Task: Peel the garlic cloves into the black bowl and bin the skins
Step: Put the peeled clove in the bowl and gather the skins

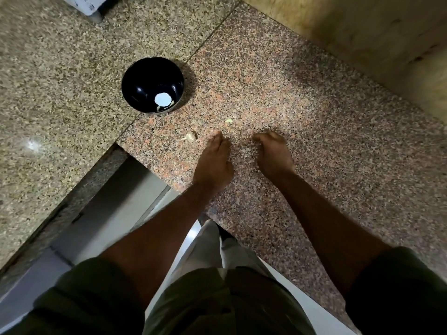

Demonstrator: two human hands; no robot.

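A speckled granite stone counter (278, 76) fills the view, hard and shiny. Far left sits the round, glossy black bowl (152, 84), with a few pale peeled bits at the bottom. Nearer lies a small, papery white garlic clove (190, 136), its pointed tail facing left. It is just beside the left hand (214, 163), which lies flat with straight fingers pressed together, so that hand is nearer. The right hand (273, 152) is curled; what it holds, I cannot tell. No bin shows.
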